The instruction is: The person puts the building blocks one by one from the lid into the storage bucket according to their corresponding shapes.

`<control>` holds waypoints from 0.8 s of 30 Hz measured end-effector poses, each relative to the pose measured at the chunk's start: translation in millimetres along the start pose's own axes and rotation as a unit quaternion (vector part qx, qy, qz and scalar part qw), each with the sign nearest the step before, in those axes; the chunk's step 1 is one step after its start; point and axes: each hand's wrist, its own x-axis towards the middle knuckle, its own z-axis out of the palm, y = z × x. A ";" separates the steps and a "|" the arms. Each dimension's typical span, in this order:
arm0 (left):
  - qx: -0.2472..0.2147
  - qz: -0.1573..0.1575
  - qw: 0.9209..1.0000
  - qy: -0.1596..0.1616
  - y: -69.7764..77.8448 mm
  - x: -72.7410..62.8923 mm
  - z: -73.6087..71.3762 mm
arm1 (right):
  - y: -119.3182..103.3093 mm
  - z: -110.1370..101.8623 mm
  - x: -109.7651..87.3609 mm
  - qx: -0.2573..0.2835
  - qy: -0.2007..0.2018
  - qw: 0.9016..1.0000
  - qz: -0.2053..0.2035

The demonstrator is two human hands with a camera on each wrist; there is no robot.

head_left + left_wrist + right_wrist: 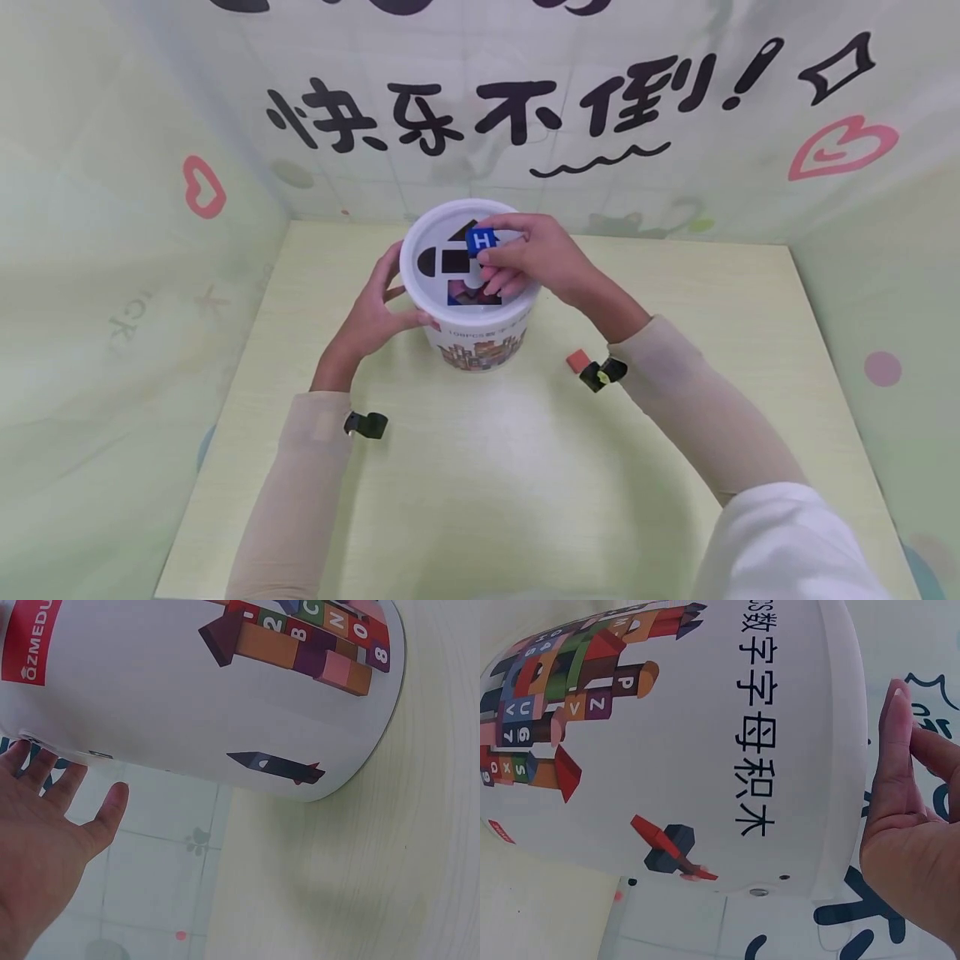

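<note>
A white plastic bucket point(480, 346) with printed block pictures stands upright on the table. Its white lid point(420, 293) has dark cut-outs, among them a half-round, a square and a rectangle. Coloured shapes show through the rectangle. My left hand point(372, 315) holds the bucket's left side near the rim, thumb toward the front; its other fingertips touch the wall in the left wrist view. Over the lid my right hand point(536, 254) pinches a small blue block point(481, 242) marked with a white H between thumb and forefinger. This block is outside the right wrist view.
An orange-red block point(577, 361) lies on the pale wooden table point(487, 467), right of the bucket and near the right wrist's black camera point(602, 373). A printed curtain point(450, 171) hangs behind the table and along its sides.
</note>
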 end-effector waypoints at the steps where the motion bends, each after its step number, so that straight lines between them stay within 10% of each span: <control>1: 0.001 -0.001 1.000 0.000 0.1 -0.1 0.0 | -0.9 2.1 0.7 0.000 -0.002 1.000 0.000; 24: -0.007 0.001 1.000 -0.004 -4.3 0.2 -2.3 | -3.5 32.6 21.7 0.000 0.001 0.999 0.046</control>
